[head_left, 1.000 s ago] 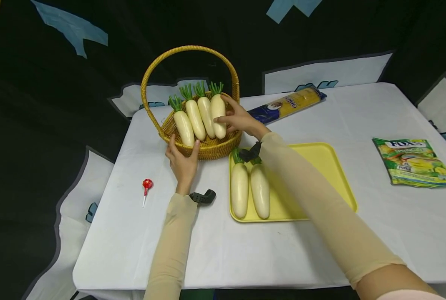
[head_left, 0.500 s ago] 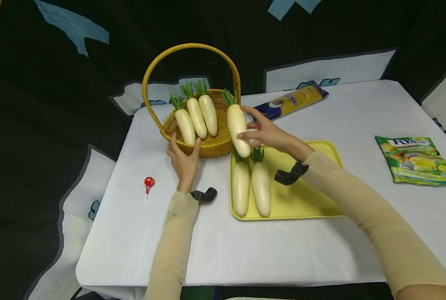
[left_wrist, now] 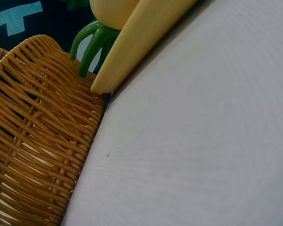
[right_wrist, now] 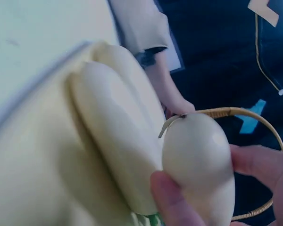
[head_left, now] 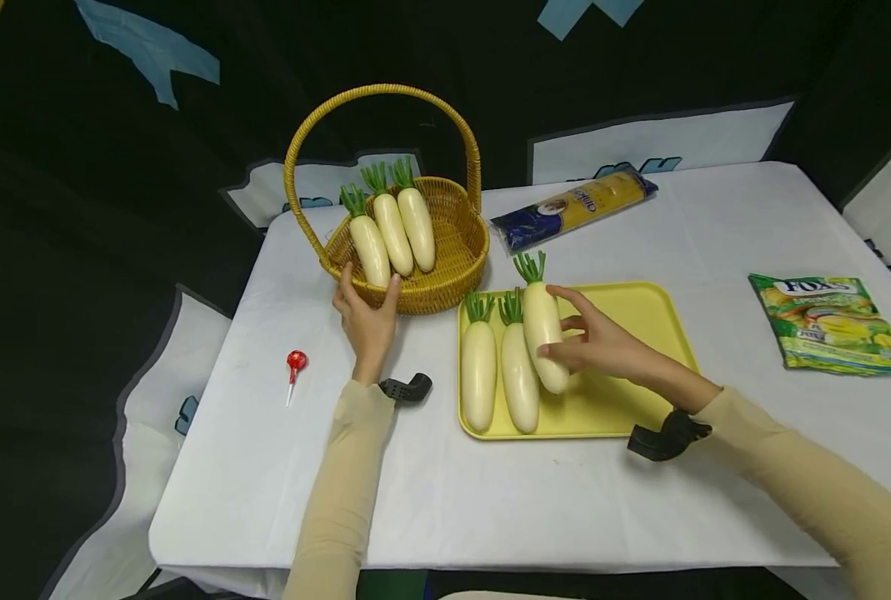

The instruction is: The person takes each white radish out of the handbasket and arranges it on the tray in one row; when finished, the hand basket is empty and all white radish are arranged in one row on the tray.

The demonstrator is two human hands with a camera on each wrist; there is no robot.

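My right hand (head_left: 598, 337) pinches a white radish (head_left: 543, 337) with green stalks between thumb and fingers, over the yellow tray (head_left: 625, 408). Two more white radishes, a left one (head_left: 478, 375) and a right one (head_left: 520, 379), lie side by side on the tray's left part. The right wrist view has the held radish (right_wrist: 198, 160) close up, beside the other two. My left hand (head_left: 368, 325) holds the front rim of a wicker basket (head_left: 456, 287) with a tall handle; three white radishes (head_left: 392, 237) lean inside it. The left wrist view catches the basket's woven wall (left_wrist: 37, 136), not the hand.
A long blue and yellow packet (head_left: 576, 208) lies behind the tray. To the far right is a green FOX'S bag (head_left: 831, 325). A red lollipop (head_left: 296, 362) lies left of my left hand. White cloth (head_left: 265, 508) covers the table.
My right hand has lifted a white radish out of the basket and carried it right and toward me, over the tray. The left hand has stayed at the basket's rim.
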